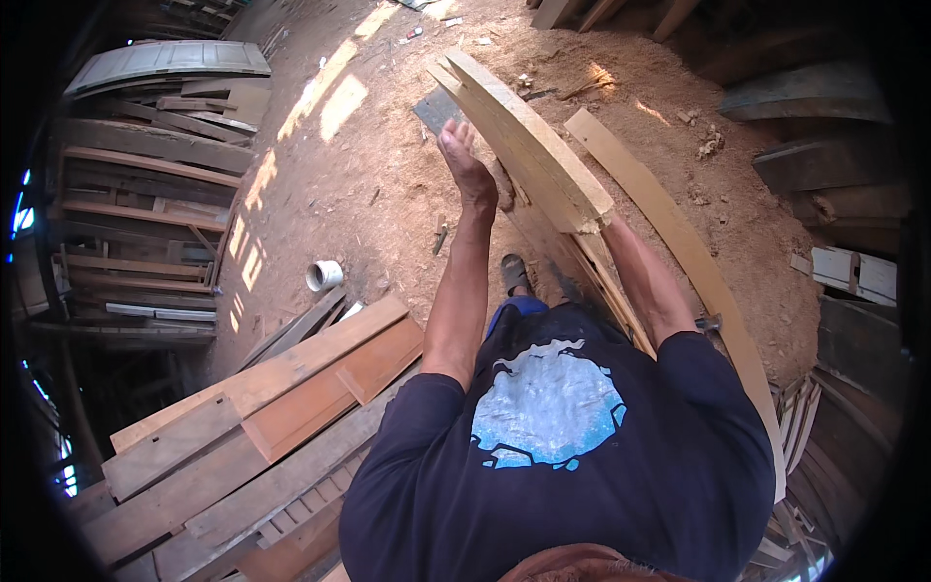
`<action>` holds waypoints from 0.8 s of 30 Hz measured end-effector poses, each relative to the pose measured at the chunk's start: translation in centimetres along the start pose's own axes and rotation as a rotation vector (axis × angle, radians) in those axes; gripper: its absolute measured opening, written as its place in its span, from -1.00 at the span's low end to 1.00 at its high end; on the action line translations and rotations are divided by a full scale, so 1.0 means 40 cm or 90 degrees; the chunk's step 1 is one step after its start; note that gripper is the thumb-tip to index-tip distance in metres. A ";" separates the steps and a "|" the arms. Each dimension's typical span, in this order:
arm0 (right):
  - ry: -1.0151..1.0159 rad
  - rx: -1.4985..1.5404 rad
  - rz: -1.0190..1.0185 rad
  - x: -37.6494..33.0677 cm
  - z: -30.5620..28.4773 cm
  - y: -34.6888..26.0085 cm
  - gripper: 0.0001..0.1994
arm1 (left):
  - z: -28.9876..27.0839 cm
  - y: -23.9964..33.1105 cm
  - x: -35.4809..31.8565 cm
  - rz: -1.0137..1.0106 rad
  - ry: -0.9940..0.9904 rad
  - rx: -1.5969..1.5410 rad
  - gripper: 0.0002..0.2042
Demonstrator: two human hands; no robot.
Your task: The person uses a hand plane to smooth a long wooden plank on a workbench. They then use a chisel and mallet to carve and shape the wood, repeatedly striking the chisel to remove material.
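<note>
A thick pale plank [529,141], or several held face to face, rises at a slant in front of me; its far end looks split into separate layers. My left hand [465,163] is raised beside its left face, fingers stretched upward and nothing in them. Whether the palm touches the wood I cannot tell. Beyond that hand lies a dark flat board [436,112]. My right forearm [648,276] reaches behind the plank's near end, which hides the right hand and its fingers. Below the plank, narrow wooden edges [616,296] run down toward my body.
A long pale board [669,213] stretches along my right, with a small metal object [710,323] at its edge. Stacked planks [281,388] lie at left front. A white cylindrical container [324,275] sits on the shavings-covered floor [388,194]. Timber piles [145,184] line both sides.
</note>
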State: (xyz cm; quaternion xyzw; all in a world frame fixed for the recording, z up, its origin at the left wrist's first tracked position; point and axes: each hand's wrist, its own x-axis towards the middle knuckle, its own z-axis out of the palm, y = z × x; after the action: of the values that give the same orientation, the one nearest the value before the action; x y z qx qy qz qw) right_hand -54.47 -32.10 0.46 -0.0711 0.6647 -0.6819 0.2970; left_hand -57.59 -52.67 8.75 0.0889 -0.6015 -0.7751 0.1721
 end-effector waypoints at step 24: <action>0.203 -0.185 -0.110 -0.111 -0.049 0.020 -0.58 | 0.019 -0.015 -0.066 -0.009 -0.021 0.129 -0.42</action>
State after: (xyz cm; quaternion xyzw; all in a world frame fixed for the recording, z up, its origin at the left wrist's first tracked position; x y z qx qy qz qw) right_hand -51.57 -28.13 0.81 -0.0609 0.7861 -0.6042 0.1154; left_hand -55.51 -50.87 8.20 0.0974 -0.6787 -0.7130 0.1467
